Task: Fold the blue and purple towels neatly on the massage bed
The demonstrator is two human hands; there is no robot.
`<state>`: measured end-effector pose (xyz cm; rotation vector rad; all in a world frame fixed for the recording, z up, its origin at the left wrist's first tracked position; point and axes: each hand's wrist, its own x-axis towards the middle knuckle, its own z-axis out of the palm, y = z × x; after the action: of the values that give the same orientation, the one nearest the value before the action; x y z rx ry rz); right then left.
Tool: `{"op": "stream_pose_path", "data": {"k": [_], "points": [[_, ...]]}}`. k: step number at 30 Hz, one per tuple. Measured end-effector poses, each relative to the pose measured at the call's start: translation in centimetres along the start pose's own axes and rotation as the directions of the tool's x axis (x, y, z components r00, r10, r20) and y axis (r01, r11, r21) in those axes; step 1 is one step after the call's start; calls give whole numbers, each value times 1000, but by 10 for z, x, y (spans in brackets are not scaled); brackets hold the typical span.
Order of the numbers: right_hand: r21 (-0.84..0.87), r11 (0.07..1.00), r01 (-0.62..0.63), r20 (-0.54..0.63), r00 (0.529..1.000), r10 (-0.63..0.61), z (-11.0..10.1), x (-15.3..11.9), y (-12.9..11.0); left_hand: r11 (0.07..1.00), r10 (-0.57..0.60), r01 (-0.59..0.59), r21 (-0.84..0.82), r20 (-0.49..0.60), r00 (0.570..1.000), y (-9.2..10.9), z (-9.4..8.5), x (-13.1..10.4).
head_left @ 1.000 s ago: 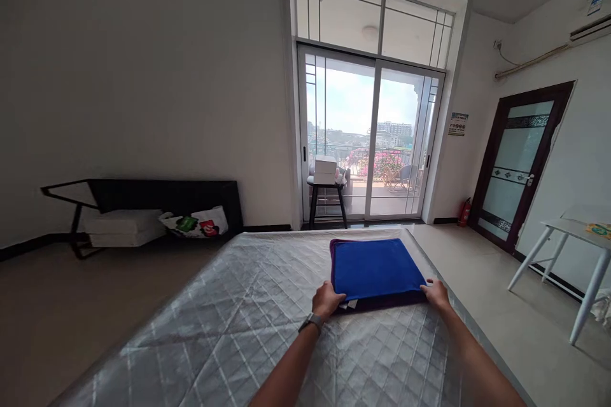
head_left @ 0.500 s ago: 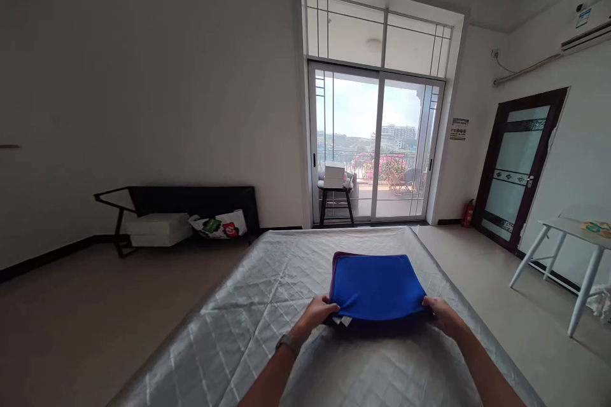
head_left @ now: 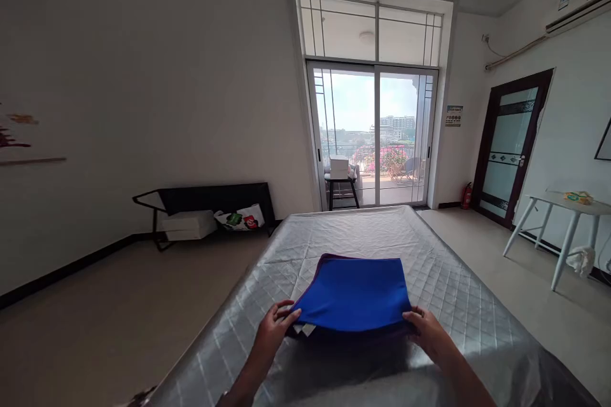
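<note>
A blue folded cloth (head_left: 356, 292) lies over darker purple layers on the silver quilted surface (head_left: 238, 343). My left hand (head_left: 277, 324) pinches its near left corner between thumb and fingers. At the near right corner, my right hand (head_left: 424, 324) grips the edge with its thumb on top. The near edge is lifted a little, and small white tags show beneath it by my left hand. How many layers my fingers hold is hidden.
A black bench (head_left: 219, 197) with white boxes and a printed bag stands by the left wall. Beyond the quilted surface are a stool (head_left: 342, 187) and sliding glass doors (head_left: 377, 133). To the right are a fire extinguisher (head_left: 466, 195) and a white table (head_left: 585, 205).
The blue cloth's near left corner has been drawn left and toward me with my left hand, so the cloth looks wider. The camera view has shifted a little.
</note>
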<state>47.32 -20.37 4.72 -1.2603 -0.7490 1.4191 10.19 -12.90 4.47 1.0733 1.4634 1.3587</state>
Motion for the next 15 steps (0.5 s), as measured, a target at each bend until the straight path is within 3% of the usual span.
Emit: {"op": "stream_pose_path", "data": {"k": [4, 7, 11, 15], "points": [[104, 994, -41, 65, 997, 34, 22, -47, 34, 994, 45, -26, 103, -179, 983, -15, -48, -39], [129, 991, -46, 72, 997, 37, 35, -76, 53, 991, 63, -31, 130, -247, 967, -25, -74, -70], [140, 989, -53, 76, 996, 42, 49, -102, 63, 998, 51, -30, 64, -371, 927, -36, -88, -106], [124, 986, -110, 143, 985, 92, 55, -112, 65, 999, 21, -38, -28, -467, 884, -51, -91, -126]]}}
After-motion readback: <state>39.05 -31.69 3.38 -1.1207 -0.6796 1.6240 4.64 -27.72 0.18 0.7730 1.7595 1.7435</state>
